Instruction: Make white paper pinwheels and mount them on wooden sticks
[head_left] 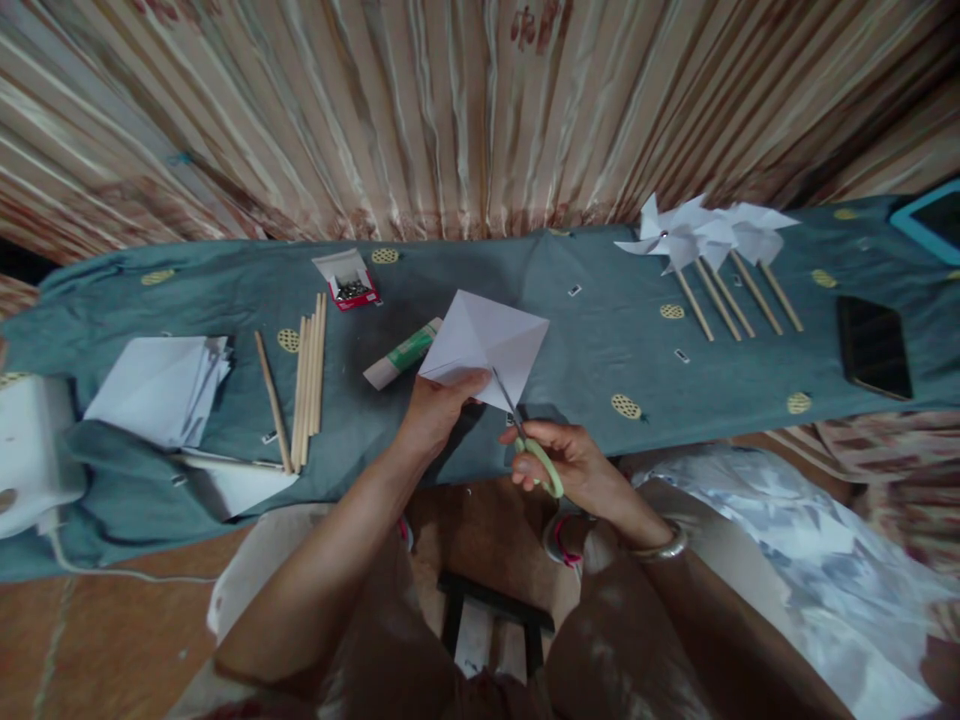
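My left hand pinches the near corner of a white creased paper square, holding it above the table's front edge. In my right hand are green-handled scissors, fingers through the loops. Their blades point up into the paper's lower corner along a crease.
A teal cloth covers the table. On it lie a glue stick, a red box of pins, several wooden sticks, a stack of white paper, finished paper pinwheels on sticks, and a black phone. A curtain hangs behind.
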